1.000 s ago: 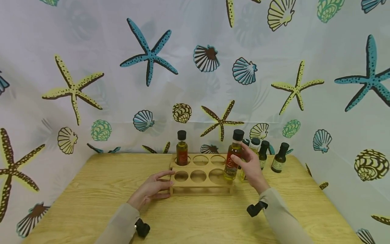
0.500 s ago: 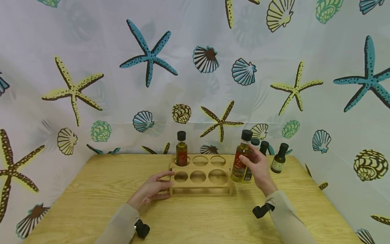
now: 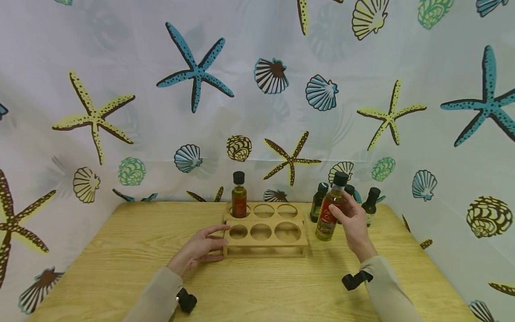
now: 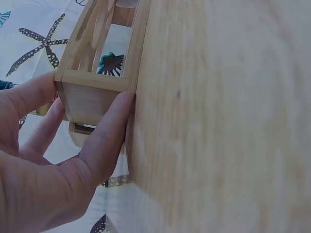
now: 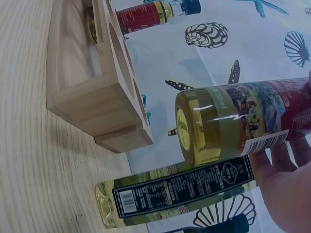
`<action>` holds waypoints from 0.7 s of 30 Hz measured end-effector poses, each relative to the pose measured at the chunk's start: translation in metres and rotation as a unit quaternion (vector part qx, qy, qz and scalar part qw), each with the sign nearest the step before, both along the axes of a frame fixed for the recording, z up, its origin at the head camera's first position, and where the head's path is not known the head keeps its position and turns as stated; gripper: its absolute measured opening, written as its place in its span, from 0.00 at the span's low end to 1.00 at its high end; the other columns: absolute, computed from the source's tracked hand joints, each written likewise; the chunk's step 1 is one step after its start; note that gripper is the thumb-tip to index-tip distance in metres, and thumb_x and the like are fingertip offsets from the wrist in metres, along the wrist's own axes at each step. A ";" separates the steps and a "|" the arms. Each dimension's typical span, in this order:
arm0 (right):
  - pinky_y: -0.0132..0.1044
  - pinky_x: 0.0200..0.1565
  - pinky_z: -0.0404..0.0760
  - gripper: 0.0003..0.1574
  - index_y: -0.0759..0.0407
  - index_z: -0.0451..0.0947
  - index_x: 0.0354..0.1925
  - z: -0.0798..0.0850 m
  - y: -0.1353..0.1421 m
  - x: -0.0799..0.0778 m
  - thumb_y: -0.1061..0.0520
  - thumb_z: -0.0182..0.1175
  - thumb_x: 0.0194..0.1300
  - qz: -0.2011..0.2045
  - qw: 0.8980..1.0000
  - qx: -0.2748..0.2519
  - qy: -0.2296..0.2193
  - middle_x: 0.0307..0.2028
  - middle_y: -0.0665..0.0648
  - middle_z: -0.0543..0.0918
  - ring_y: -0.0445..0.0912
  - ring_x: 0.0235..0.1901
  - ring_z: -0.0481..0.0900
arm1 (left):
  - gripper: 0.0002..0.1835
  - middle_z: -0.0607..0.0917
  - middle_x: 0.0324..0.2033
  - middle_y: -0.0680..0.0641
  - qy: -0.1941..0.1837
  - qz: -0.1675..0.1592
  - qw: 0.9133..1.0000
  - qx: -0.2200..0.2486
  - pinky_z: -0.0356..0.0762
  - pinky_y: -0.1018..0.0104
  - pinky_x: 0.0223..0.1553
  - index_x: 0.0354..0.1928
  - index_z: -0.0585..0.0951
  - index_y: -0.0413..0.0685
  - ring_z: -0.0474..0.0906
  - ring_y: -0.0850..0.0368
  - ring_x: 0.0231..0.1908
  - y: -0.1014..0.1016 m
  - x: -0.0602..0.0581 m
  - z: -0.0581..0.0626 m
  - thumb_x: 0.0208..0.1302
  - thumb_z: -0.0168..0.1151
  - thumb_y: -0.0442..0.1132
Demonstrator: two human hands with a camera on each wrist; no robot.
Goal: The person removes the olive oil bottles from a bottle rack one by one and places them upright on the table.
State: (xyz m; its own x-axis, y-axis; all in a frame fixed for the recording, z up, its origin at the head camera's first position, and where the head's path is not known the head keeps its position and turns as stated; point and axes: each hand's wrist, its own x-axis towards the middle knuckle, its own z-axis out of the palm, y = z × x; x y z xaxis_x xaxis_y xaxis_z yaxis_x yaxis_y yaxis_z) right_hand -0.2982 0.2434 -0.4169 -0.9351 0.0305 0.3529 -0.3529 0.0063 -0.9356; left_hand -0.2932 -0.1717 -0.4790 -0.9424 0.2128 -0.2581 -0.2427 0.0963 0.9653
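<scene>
A wooden two-tier rack [image 3: 265, 243] with round holes stands on the table. My left hand [image 3: 203, 246] holds its left end, and in the left wrist view the thumb [image 4: 109, 131] lies along the end panel's lower edge while a fingertip meets the upper corner. To the right of the rack, my right hand [image 3: 352, 221] grips an oil bottle [image 3: 327, 214] with red label and black cap, slightly tilted. Its base [image 5: 187, 126] faces the right wrist camera. A similar red-labelled bottle [image 3: 239, 201] stands in the rack's back left hole.
Beyond the held bottle stand a dark green bottle [image 3: 316, 208] and a small dark bottle [image 3: 370, 206]; others are partly hidden. A square bottle with a black label [image 5: 184, 191] shows in the right wrist view. A seashell-print curtain [image 3: 241, 89] hangs behind the table [image 3: 261, 286].
My right hand has carried the red-labelled bottle rightward, from over the rack's front right hole to beside the rack. My left hand stays at the rack's left end.
</scene>
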 end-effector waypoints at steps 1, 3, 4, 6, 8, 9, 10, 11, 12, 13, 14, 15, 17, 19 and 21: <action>0.27 0.50 0.80 0.38 0.59 0.61 0.73 0.000 0.002 0.000 0.58 0.61 0.70 -0.003 1.000 -0.001 0.003 0.48 0.38 0.81 0.35 0.49 0.79 | 0.29 0.69 0.65 0.37 0.000 0.000 1.000 0.000 0.83 0.50 0.47 0.69 0.71 0.58 0.74 0.46 0.58 0.000 0.000 0.000 0.67 0.63 0.39; 0.27 0.50 0.80 0.38 0.59 0.61 0.73 -0.001 0.005 0.000 0.59 0.61 0.69 -0.009 1.000 -0.008 0.007 0.48 0.39 0.81 0.35 0.49 0.79 | 0.28 0.69 0.65 0.37 0.000 0.000 1.000 0.000 0.83 0.50 0.48 0.69 0.71 0.57 0.74 0.46 0.58 0.000 0.000 -0.001 0.67 0.63 0.39; 0.27 0.50 0.80 0.38 0.59 0.60 0.73 -0.001 0.006 0.000 0.60 0.60 0.69 -0.010 1.000 -0.009 0.008 0.48 0.39 0.81 0.35 0.49 0.79 | 0.28 0.70 0.65 0.36 0.001 -0.001 1.000 0.000 0.83 0.50 0.47 0.69 0.71 0.58 0.74 0.46 0.58 0.001 0.000 -0.001 0.67 0.63 0.39; 0.27 0.50 0.80 0.37 0.60 0.60 0.73 -0.001 0.009 0.001 0.60 0.60 0.70 -0.012 1.000 -0.012 0.013 0.48 0.39 0.81 0.35 0.49 0.79 | 0.28 0.70 0.65 0.36 0.002 -0.002 1.000 -0.002 0.83 0.50 0.47 0.69 0.71 0.58 0.75 0.47 0.57 0.001 -0.001 -0.002 0.67 0.63 0.39; 0.26 0.50 0.80 0.37 0.61 0.60 0.73 -0.002 0.011 0.002 0.60 0.60 0.70 -0.013 1.000 -0.016 0.018 0.48 0.39 0.81 0.35 0.48 0.79 | 0.28 0.70 0.65 0.35 0.003 -0.003 1.000 -0.003 0.83 0.50 0.47 0.69 0.71 0.58 0.75 0.48 0.56 0.001 -0.001 -0.002 0.67 0.63 0.39; 0.26 0.50 0.80 0.37 0.61 0.60 0.73 -0.002 0.012 0.002 0.60 0.59 0.70 -0.014 1.000 -0.016 0.019 0.48 0.39 0.81 0.35 0.48 0.79 | 0.28 0.70 0.65 0.35 0.003 -0.003 1.000 -0.003 0.84 0.50 0.47 0.69 0.71 0.58 0.75 0.48 0.56 0.001 -0.001 -0.003 0.68 0.63 0.39; 0.26 0.50 0.80 0.37 0.61 0.59 0.73 -0.002 0.013 0.002 0.61 0.59 0.70 -0.016 1.000 -0.016 0.020 0.48 0.39 0.81 0.35 0.48 0.79 | 0.29 0.70 0.65 0.36 0.003 -0.003 1.000 -0.003 0.84 0.50 0.47 0.69 0.71 0.58 0.75 0.48 0.56 0.001 -0.002 -0.003 0.68 0.63 0.39; 0.26 0.50 0.80 0.37 0.61 0.59 0.73 -0.002 0.015 0.003 0.61 0.59 0.70 -0.017 0.999 -0.017 0.021 0.47 0.39 0.81 0.35 0.47 0.79 | 0.29 0.70 0.65 0.36 0.003 -0.004 1.000 -0.003 0.84 0.50 0.47 0.70 0.71 0.59 0.75 0.48 0.57 0.000 -0.002 -0.003 0.68 0.63 0.39; 0.26 0.49 0.80 0.38 0.61 0.59 0.74 -0.002 0.016 0.003 0.61 0.59 0.70 -0.020 0.999 -0.018 0.020 0.47 0.40 0.81 0.35 0.46 0.79 | 0.29 0.70 0.65 0.35 0.004 -0.004 1.000 -0.003 0.84 0.50 0.47 0.70 0.71 0.59 0.75 0.48 0.57 0.000 -0.002 -0.003 0.68 0.63 0.39; 0.25 0.49 0.80 0.38 0.61 0.58 0.74 -0.002 0.017 0.003 0.61 0.59 0.70 -0.023 0.999 -0.019 0.019 0.47 0.40 0.81 0.35 0.46 0.79 | 0.29 0.70 0.65 0.35 0.005 -0.005 1.000 -0.003 0.84 0.50 0.47 0.70 0.70 0.59 0.75 0.47 0.57 0.000 -0.002 -0.003 0.68 0.63 0.40; 0.25 0.49 0.80 0.39 0.62 0.57 0.74 -0.002 0.018 0.003 0.61 0.59 0.70 -0.026 0.999 -0.019 0.017 0.46 0.40 0.81 0.35 0.45 0.79 | 0.29 0.69 0.65 0.35 0.005 -0.005 1.000 -0.004 0.84 0.50 0.47 0.70 0.70 0.59 0.75 0.47 0.58 -0.001 -0.002 -0.003 0.68 0.63 0.40; 0.25 0.48 0.80 0.39 0.62 0.57 0.74 -0.002 0.020 0.004 0.61 0.59 0.70 -0.030 0.999 -0.020 0.015 0.46 0.40 0.81 0.35 0.45 0.79 | 0.29 0.69 0.66 0.35 0.006 -0.005 1.000 -0.003 0.84 0.50 0.47 0.70 0.70 0.59 0.74 0.47 0.58 -0.001 -0.002 -0.003 0.68 0.63 0.40; 0.25 0.48 0.80 0.40 0.61 0.56 0.74 -0.002 0.022 0.004 0.61 0.59 0.70 -0.034 0.999 -0.020 0.011 0.45 0.40 0.80 0.35 0.45 0.79 | 0.29 0.69 0.66 0.35 0.006 -0.005 1.000 -0.004 0.83 0.50 0.47 0.70 0.70 0.59 0.74 0.46 0.59 -0.001 -0.001 -0.002 0.68 0.62 0.40; 0.26 0.48 0.80 0.39 0.61 0.57 0.74 -0.004 0.025 0.004 0.60 0.60 0.70 -0.037 0.999 -0.024 0.007 0.46 0.41 0.80 0.36 0.45 0.79 | 0.28 0.69 0.66 0.36 0.006 -0.003 1.000 -0.005 0.83 0.50 0.47 0.70 0.70 0.59 0.73 0.46 0.60 -0.001 -0.001 -0.002 0.68 0.62 0.40; 0.26 0.48 0.80 0.38 0.60 0.59 0.74 -0.006 0.027 0.003 0.60 0.60 0.70 -0.041 0.999 -0.027 0.002 0.47 0.41 0.80 0.36 0.46 0.79 | 0.28 0.69 0.66 0.36 0.004 0.000 1.000 -0.006 0.83 0.50 0.47 0.70 0.71 0.59 0.73 0.45 0.60 -0.001 -0.001 -0.002 0.68 0.63 0.40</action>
